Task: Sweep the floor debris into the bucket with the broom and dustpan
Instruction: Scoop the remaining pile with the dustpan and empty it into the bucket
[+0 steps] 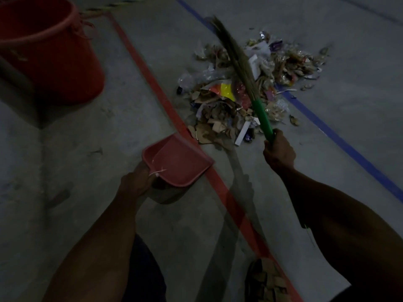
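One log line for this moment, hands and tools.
left hand holds empty dustpan | right hand holds broom over debris pile | bucket far left

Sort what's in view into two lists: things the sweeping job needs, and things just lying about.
For the job:
broom, gripped by the right hand
pink dustpan, held by the left hand
debris pile on the floor
red bucket

Just there:
red floor line
blue floor line
rope by the bucket

Green-handled broom (260, 110) over debris (250, 83); pink dustpan (181, 162) near red bucket (50, 51)
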Action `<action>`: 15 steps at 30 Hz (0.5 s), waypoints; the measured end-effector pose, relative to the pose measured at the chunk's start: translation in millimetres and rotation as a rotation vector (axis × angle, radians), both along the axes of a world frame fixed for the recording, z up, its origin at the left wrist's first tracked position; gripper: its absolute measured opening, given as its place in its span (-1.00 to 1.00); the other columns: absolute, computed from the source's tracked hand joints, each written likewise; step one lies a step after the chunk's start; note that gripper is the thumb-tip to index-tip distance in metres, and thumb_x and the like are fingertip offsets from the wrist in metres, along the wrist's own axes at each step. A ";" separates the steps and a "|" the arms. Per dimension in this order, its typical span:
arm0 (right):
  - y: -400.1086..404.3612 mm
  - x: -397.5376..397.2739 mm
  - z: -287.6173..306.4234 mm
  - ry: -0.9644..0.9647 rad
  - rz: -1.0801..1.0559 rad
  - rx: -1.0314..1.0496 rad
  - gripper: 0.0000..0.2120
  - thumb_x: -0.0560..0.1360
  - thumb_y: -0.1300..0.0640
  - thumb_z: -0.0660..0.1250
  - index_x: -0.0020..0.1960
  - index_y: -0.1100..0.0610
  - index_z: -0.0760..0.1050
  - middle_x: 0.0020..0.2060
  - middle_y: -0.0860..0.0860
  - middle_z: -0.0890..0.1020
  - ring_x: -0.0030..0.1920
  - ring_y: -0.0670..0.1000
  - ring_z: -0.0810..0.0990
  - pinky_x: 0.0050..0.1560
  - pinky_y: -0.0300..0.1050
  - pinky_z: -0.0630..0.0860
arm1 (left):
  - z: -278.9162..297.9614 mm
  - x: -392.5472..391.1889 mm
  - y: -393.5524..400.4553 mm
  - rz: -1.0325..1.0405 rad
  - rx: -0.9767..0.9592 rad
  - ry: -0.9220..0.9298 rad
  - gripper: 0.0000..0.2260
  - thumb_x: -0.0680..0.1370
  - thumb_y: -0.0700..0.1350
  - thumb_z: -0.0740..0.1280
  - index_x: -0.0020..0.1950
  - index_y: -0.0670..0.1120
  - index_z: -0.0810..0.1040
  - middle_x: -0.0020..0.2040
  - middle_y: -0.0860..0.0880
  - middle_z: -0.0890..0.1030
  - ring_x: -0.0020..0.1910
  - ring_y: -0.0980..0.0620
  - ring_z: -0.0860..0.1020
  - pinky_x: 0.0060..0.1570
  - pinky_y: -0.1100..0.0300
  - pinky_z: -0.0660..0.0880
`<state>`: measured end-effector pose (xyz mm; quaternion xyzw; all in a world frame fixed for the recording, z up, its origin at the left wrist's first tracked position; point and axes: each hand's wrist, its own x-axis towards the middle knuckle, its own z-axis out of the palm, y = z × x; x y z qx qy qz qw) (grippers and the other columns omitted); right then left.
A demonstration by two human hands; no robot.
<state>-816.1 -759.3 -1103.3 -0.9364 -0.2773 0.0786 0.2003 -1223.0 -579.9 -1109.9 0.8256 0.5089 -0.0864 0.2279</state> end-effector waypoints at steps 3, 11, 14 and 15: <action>-14.1 8.3 -0.4 -0.004 -0.083 -0.002 -0.62 0.61 0.02 0.28 0.39 0.06 0.31 0.12 0.15 0.58 0.00 0.23 0.61 -0.09 0.06 0.54 | 4.3 18.1 -0.8 0.014 0.043 -0.021 -0.46 0.63 0.25 0.13 0.54 0.04 0.23 0.49 -0.11 0.37 0.38 -0.18 0.44 0.29 -0.07 0.37; -36.7 38.5 -8.7 0.072 -0.241 -0.032 -0.66 0.62 0.05 0.28 0.34 0.13 0.34 0.11 0.17 0.58 -0.05 0.15 0.55 -0.14 -0.02 0.37 | 4.5 54.8 3.1 -0.028 0.082 -0.051 -0.49 0.62 0.21 0.17 0.49 -0.03 0.34 0.40 -0.18 0.46 0.31 -0.22 0.49 0.24 -0.11 0.43; -42.8 51.6 -15.9 0.125 -0.182 -0.105 -0.66 0.62 0.06 0.28 0.34 0.12 0.36 0.05 0.16 0.58 -0.12 0.11 0.47 -0.15 -0.03 0.38 | 6.2 71.1 7.9 -0.038 0.063 -0.024 -0.50 0.63 0.19 0.17 0.48 -0.06 0.34 0.37 -0.20 0.48 0.29 -0.24 0.50 0.22 -0.10 0.42; -44.4 54.2 -19.2 0.134 -0.151 -0.121 -0.67 0.62 0.06 0.28 0.34 0.12 0.36 0.01 0.15 0.57 -0.13 0.11 0.48 -0.17 -0.04 0.38 | 6.4 75.6 10.0 -0.035 0.058 -0.017 -0.51 0.64 0.18 0.18 0.48 -0.06 0.35 0.37 -0.21 0.48 0.29 -0.25 0.50 0.23 -0.10 0.42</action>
